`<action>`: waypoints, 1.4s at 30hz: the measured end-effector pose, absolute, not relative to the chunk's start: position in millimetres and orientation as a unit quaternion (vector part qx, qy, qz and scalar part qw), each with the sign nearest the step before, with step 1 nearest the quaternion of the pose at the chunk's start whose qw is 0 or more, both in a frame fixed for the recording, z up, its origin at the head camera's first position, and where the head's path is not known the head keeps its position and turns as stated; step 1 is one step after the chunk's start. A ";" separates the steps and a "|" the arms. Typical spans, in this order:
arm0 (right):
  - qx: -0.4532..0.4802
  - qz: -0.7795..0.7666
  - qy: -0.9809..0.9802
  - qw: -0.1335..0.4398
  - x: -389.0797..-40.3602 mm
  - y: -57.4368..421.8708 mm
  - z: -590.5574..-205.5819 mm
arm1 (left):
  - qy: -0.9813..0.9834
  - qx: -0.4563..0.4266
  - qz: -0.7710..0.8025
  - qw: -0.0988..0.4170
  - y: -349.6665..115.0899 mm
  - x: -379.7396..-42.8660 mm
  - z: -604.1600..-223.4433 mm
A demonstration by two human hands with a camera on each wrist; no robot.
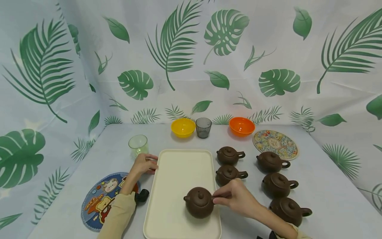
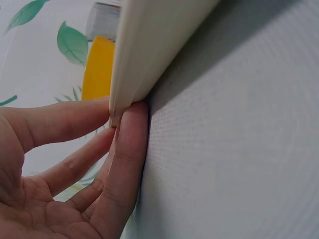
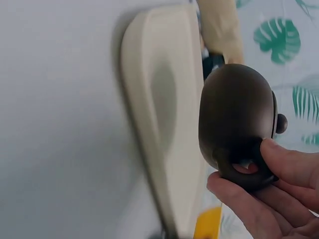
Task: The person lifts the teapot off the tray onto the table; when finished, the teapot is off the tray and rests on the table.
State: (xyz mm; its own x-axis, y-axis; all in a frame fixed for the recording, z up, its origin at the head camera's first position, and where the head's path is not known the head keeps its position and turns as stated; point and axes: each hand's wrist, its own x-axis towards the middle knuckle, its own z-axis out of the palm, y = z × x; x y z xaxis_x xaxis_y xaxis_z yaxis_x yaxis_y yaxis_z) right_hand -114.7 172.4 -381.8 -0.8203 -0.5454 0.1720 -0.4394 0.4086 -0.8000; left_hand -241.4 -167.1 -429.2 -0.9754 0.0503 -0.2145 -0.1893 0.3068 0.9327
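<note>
My right hand (image 1: 237, 197) pinches the loop handle of a dark brown teapot (image 1: 199, 203), its thumb and fingers round the handle in the right wrist view. This lidded teapot (image 3: 237, 107) hangs above the near part of a cream rectangular tray (image 1: 182, 176), casting a shadow on it. At the tray's left edge, my left hand (image 1: 144, 165) holds the rim; in the left wrist view one fingertip (image 2: 133, 119) lies low at the table under the rim, another digit against its upper side. Just behind that hand stands a pale green glass (image 1: 138, 143).
Right of the tray stand several more brown teapots (image 1: 276, 185) in two columns. A yellow bowl (image 1: 183, 128), a grey glass (image 1: 203, 128) and an orange bowl (image 1: 242, 127) line the back. A floral round mat (image 1: 276, 143) lies back right, a blue cartoon mat (image 1: 92, 196) under the left forearm.
</note>
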 end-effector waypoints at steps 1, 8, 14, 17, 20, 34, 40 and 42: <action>-0.289 -0.451 0.843 0.053 -114.8 180.8 -380.5 | 0.803 -0.043 0.586 0.102 -167.0 -241.2 -428.9; -0.251 -0.427 0.866 0.068 -111.2 231.8 -378.0 | 0.802 -0.042 0.587 0.100 -166.5 -240.9 -428.3; -0.224 -0.408 0.881 0.092 -107.9 253.5 -386.7 | 0.801 -0.047 0.588 0.096 -166.6 -242.2 -429.1; -0.227 -0.398 0.885 0.087 -107.1 259.1 -391.2 | 0.800 -0.044 0.590 0.097 -166.9 -242.6 -430.8; -0.234 -0.390 0.887 0.080 -106.2 262.7 -394.2 | 0.799 -0.042 0.592 0.099 -167.1 -242.9 -432.3; -0.262 -0.374 0.886 0.082 -110.7 266.0 -394.2 | 0.799 -0.032 0.593 0.097 -166.4 -243.8 -431.9; -0.251 -0.376 0.886 0.104 -117.7 265.0 -387.1 | 0.831 -0.015 0.547 0.101 -166.4 -241.7 -423.0; -0.243 -0.374 0.890 0.095 -120.9 262.9 -381.6 | 0.865 0.005 0.498 0.067 -163.1 -238.9 -414.9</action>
